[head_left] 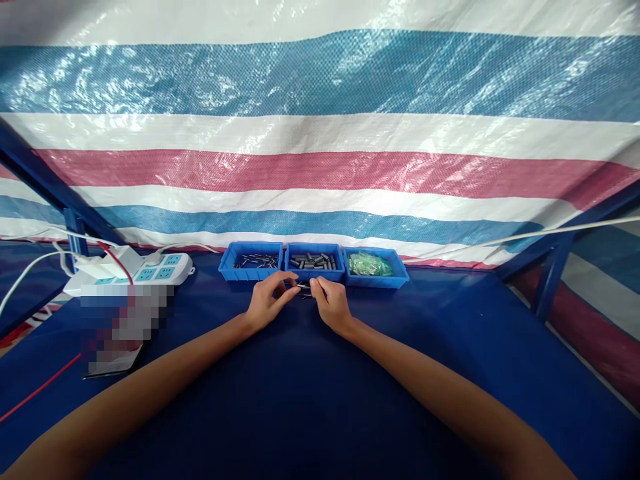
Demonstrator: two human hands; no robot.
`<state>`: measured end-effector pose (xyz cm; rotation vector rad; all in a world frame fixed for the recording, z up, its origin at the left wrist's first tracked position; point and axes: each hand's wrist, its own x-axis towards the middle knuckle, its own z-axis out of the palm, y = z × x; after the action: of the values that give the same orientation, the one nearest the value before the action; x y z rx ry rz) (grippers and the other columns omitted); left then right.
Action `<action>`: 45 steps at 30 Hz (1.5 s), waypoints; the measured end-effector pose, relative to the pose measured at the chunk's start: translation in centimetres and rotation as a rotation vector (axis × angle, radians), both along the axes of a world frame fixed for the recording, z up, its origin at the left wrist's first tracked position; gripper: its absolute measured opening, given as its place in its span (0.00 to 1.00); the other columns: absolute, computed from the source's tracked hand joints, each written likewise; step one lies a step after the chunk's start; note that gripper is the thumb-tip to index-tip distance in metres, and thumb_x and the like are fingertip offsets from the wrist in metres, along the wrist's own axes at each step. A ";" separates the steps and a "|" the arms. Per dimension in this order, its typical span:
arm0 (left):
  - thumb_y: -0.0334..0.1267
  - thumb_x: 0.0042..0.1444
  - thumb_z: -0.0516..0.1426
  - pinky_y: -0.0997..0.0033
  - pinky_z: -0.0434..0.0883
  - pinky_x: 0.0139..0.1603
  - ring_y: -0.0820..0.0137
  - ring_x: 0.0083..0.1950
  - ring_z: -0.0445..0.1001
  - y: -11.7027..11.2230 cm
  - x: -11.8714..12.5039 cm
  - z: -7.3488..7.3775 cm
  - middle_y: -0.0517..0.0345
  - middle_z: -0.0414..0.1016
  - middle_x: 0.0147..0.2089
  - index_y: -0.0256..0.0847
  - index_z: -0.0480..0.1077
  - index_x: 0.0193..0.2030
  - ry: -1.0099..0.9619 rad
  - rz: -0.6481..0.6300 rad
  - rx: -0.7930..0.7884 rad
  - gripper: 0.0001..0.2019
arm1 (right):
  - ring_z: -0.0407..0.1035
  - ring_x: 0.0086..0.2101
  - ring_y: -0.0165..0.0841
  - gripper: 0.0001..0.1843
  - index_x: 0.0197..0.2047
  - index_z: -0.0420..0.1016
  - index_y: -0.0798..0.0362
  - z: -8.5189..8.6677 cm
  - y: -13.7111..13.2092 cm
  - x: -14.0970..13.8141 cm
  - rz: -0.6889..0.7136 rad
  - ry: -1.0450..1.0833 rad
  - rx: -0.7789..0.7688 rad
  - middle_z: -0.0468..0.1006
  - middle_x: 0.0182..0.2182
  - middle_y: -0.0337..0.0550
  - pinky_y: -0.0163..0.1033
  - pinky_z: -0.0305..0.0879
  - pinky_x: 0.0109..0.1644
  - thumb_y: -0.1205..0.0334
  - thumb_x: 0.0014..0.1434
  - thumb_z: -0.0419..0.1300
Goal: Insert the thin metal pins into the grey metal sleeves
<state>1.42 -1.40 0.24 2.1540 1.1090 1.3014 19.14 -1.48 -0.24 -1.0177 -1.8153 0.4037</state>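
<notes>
My left hand [268, 303] and my right hand [331, 304] meet just in front of the middle bin, fingertips pinched close together. Between them shows a thin, dark and shiny small piece [303, 287], too small to name. A few similar slim bits [304, 296] appear just below it, by the fingertips. Behind the hands three blue bins stand in a row. The left bin [231, 273] has small, thin dark pieces in it, the middle bin [327, 275] short dark grey cylinders. In the right bin [377, 282] lie greenish clear plastic packets [369, 264].
On the left of the blue table [320, 400] a white power strip [167, 268] holds plugs and cables. A phone-like device [117, 363], partly blurred out, lies in front of it with a red cable nearby. A striped sheet [320, 170] hangs behind the bins, between blue frame bars.
</notes>
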 end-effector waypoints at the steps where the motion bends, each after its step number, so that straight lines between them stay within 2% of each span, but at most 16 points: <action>1: 0.42 0.58 0.56 0.78 0.67 0.31 0.78 0.26 0.67 0.0 0.0 0.0 0.58 0.74 0.36 0.40 0.70 0.43 0.019 -0.008 0.026 0.10 | 0.58 0.19 0.25 0.21 0.20 0.57 0.52 0.0 0.0 0.0 -0.001 0.002 0.001 0.60 0.16 0.34 0.33 0.52 0.27 0.59 0.66 0.46; 6: 0.39 0.61 0.53 0.77 0.66 0.33 0.75 0.31 0.69 0.1 0.2 0.0 0.57 0.73 0.34 0.38 0.71 0.38 0.066 -0.012 0.085 0.08 | 0.61 0.20 0.26 0.20 0.21 0.63 0.54 0.1 0.1 0.0 0.041 0.051 -0.018 0.64 0.18 0.35 0.33 0.56 0.29 0.59 0.65 0.48; 9: 0.40 0.62 0.51 0.77 0.63 0.31 0.76 0.28 0.67 0.1 0.1 0.2 0.60 0.69 0.28 0.37 0.70 0.34 0.086 0.023 0.069 0.11 | 0.64 0.23 0.27 0.13 0.31 0.70 0.54 0.1 -0.1 0.0 0.078 0.101 -0.041 0.70 0.23 0.38 0.33 0.60 0.30 0.58 0.64 0.51; 11: 0.40 0.63 0.50 0.77 0.61 0.29 0.77 0.25 0.64 0.1 0.1 0.3 0.62 0.66 0.24 0.36 0.68 0.28 0.089 0.055 0.047 0.15 | 0.66 0.25 0.28 0.10 0.37 0.72 0.54 0.2 -0.2 0.0 0.094 0.125 -0.045 0.72 0.27 0.40 0.33 0.62 0.30 0.58 0.62 0.53; 15: 0.41 0.63 0.49 0.76 0.60 0.26 0.78 0.22 0.61 0.0 0.0 0.4 0.63 0.62 0.19 0.36 0.63 0.21 0.062 0.096 0.020 0.20 | 0.65 0.25 0.29 0.10 0.36 0.73 0.53 0.2 -0.2 -0.1 0.098 0.105 -0.022 0.72 0.27 0.40 0.34 0.62 0.30 0.58 0.62 0.53; 21: 0.41 0.59 0.55 0.76 0.67 0.33 0.74 0.30 0.72 0.0 0.0 0.1 0.58 0.75 0.31 0.37 0.73 0.34 0.034 0.075 0.082 0.10 | 0.65 0.26 0.30 0.12 0.32 0.73 0.54 0.4 -0.1 -0.1 0.055 0.070 -0.002 0.73 0.26 0.41 0.35 0.61 0.32 0.60 0.63 0.52; 27: 0.38 0.59 0.55 0.74 0.71 0.42 0.70 0.40 0.76 -0.2 -0.1 0.1 0.56 0.79 0.40 0.40 0.75 0.41 -0.011 0.044 0.153 0.08 | 0.63 0.23 0.28 0.15 0.29 0.73 0.55 -0.1 0.1 -0.1 0.053 -0.003 -0.013 0.72 0.22 0.39 0.34 0.58 0.29 0.57 0.63 0.53; 29: 0.37 0.60 0.54 0.76 0.70 0.37 0.73 0.33 0.75 -0.3 -0.1 0.1 0.57 0.78 0.37 0.41 0.74 0.44 -0.014 0.057 0.106 0.09 | 0.60 0.20 0.27 0.19 0.24 0.71 0.55 -0.3 0.1 -0.1 0.058 -0.036 -0.024 0.68 0.18 0.37 0.34 0.55 0.27 0.56 0.63 0.52; 32: 0.39 0.63 0.50 0.78 0.66 0.25 0.79 0.20 0.66 -0.4 -0.1 0.0 0.60 0.76 0.32 0.40 0.71 0.46 -0.056 0.093 -0.004 0.11 | 0.57 0.19 0.26 0.23 0.18 0.66 0.54 -0.3 0.2 -0.1 0.050 -0.067 -0.025 0.62 0.15 0.35 0.34 0.52 0.26 0.55 0.63 0.52; 35: 0.41 0.63 0.50 0.77 0.66 0.29 0.77 0.24 0.67 -0.2 -0.2 -0.1 0.58 0.74 0.32 0.39 0.71 0.47 -0.029 0.093 0.026 0.13 | 0.56 0.19 0.26 0.24 0.18 0.64 0.54 -0.1 0.1 -0.1 0.019 -0.050 -0.012 0.61 0.15 0.35 0.34 0.52 0.26 0.55 0.63 0.51; 38: 0.42 0.63 0.50 0.75 0.66 0.33 0.75 0.28 0.68 0.0 -0.3 -0.2 0.58 0.71 0.31 0.40 0.71 0.49 0.017 0.086 0.069 0.14 | 0.60 0.21 0.28 0.20 0.23 0.69 0.54 0.3 -0.1 -0.1 -0.003 -0.006 -0.008 0.67 0.19 0.38 0.35 0.56 0.28 0.56 0.64 0.50; 41: 0.42 0.62 0.51 0.78 0.63 0.27 0.78 0.23 0.63 0.1 -0.3 -0.5 0.62 0.67 0.27 0.41 0.66 0.52 -0.025 0.062 0.012 0.14 | 0.65 0.26 0.29 0.13 0.38 0.73 0.54 0.4 -0.2 0.0 0.044 0.060 -0.025 0.73 0.28 0.42 0.35 0.61 0.31 0.57 0.64 0.50; 43: 0.41 0.62 0.52 0.79 0.60 0.24 0.78 0.21 0.59 0.2 -0.4 -0.7 0.67 0.61 0.22 0.40 0.63 0.53 -0.045 0.025 -0.012 0.14 | 0.65 0.27 0.30 0.13 0.45 0.72 0.53 0.3 -0.3 0.0 0.087 0.079 -0.036 0.73 0.30 0.43 0.35 0.63 0.32 0.57 0.64 0.51; 45: 0.41 0.62 0.51 0.79 0.58 0.23 0.78 0.20 0.58 0.2 -0.3 -0.9 0.69 0.56 0.20 0.40 0.61 0.53 -0.049 -0.014 -0.021 0.14 | 0.65 0.27 0.30 0.13 0.46 0.72 0.53 0.1 -0.3 0.0 0.132 0.063 -0.036 0.71 0.30 0.42 0.35 0.64 0.32 0.57 0.64 0.51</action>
<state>1.09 -1.19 -0.70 2.0998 1.0813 1.3237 19.10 -1.76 -0.12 -0.9019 -1.8296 0.5443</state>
